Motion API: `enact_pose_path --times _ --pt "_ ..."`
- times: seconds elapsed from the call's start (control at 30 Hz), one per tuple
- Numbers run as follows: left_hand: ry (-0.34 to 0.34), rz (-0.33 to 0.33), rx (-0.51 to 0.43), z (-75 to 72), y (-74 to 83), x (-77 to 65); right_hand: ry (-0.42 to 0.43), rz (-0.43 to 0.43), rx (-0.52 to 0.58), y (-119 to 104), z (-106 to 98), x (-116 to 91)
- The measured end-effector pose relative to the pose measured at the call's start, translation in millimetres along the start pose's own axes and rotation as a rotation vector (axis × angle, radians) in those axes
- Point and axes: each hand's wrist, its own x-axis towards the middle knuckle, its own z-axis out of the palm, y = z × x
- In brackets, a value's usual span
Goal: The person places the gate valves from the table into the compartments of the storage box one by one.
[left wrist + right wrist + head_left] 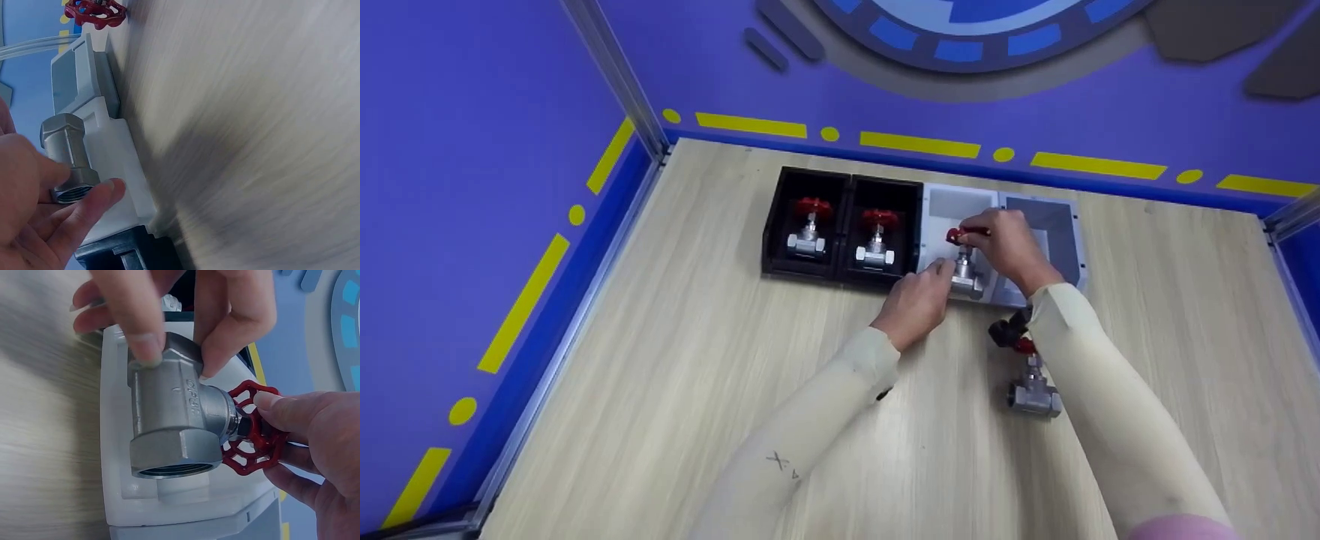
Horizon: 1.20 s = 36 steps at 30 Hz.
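A silver gate valve (966, 281) with a red handwheel (247, 468) is held between both hands at the white bin (960, 199). My right hand (1011, 244) grips the handwheel, thumb on its rim in the right wrist view. Fingers and thumb of my left hand (915, 304) pinch one end of the valve body; its other threaded end faces the right wrist camera. In the left wrist view the valve body (66, 146) overlaps the white bin's front.
Left of the white bin, two black bins (808, 266) each hold a red-wheeled valve. A grey bin (1039, 214) adjoins on the right. Another valve (1035, 397) stands on the wooden table (697, 360) beside my right forearm. Blue panels (510, 150) enclose the table's back and sides.
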Motion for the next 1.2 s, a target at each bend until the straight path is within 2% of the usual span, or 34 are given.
enact_pose_path --times 0.23,0.53,0.8,1.03,1.2 --pt "0.035 0.001 -0.019 2.6 -2.9 5.3 0.028 0.003 0.005 1.3 0.9 3.9" --pt "-0.004 -0.038 -0.016 1.1 -5.6 12.8 0.086 -0.012 -0.012 1.6 4.0 6.9" --pt "0.026 -0.034 0.009 5.1 -6.4 16.4 0.144 -0.039 -0.032 4.0 7.9 8.5" --pt "0.018 -0.060 -0.018 10.0 -6.9 18.4 0.139 -0.032 -0.027 6.3 10.5 11.5" --pt "0.032 -0.069 0.011 12.9 -5.7 19.8 0.134 -0.016 -0.013 7.5 11.8 13.3"
